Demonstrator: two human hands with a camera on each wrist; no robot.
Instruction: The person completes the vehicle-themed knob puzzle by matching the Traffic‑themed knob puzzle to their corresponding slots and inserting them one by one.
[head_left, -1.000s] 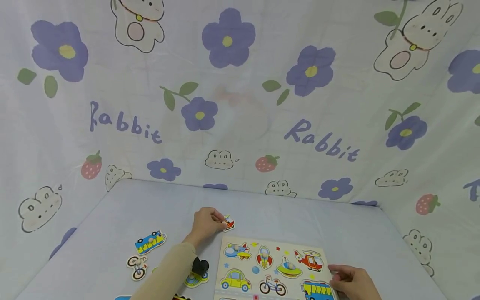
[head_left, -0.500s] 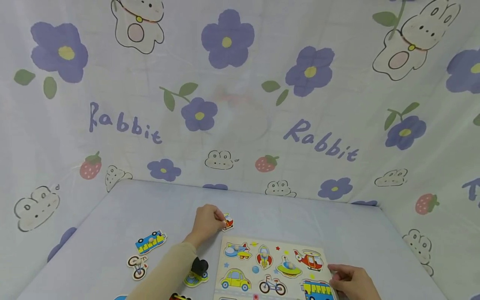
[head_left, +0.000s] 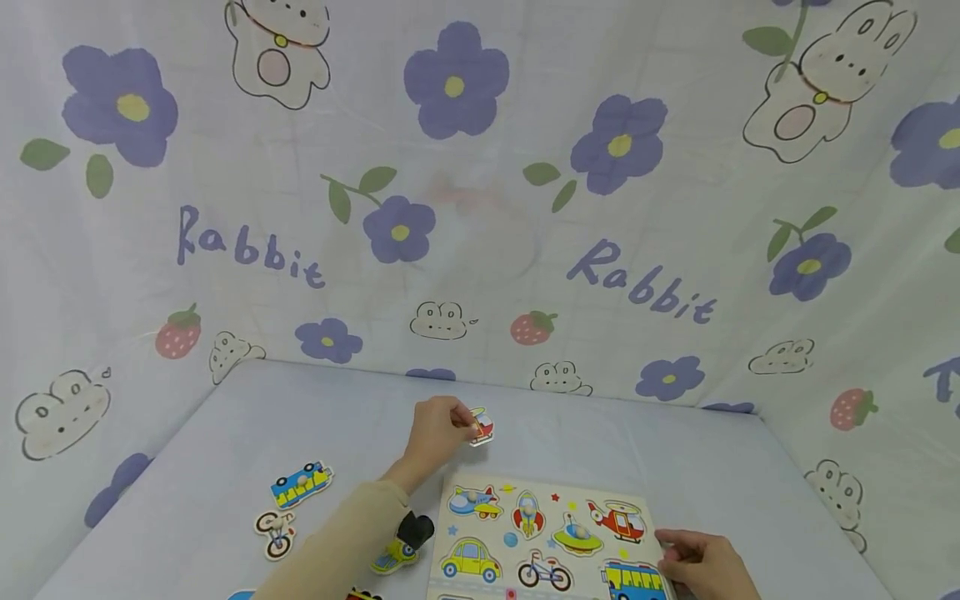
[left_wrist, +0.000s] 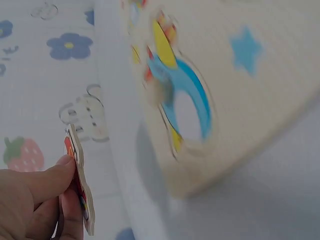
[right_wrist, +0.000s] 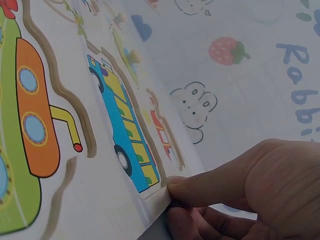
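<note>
Left grip (head_left: 438, 430) pinches the helicopter (head_left: 483, 426), out toward the far edge of the table (head_left: 570, 442) — slacken there and it could twist or drop! Right grip (head_left: 705, 562) pinches the board (head_left: 510, 560) — ease off and that might slide.

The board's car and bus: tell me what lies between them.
The bicycle lies between the car and bus on the board, as the head view shows.

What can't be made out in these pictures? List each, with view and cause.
Held helicopter, left part, head view: behind the left hand.
Board, near edge, head view: cut off by picture's bottom.
Blue piece, its picture, head view: cut off likewise.
Plane, fine detail, left wrist view: blurred.
</note>
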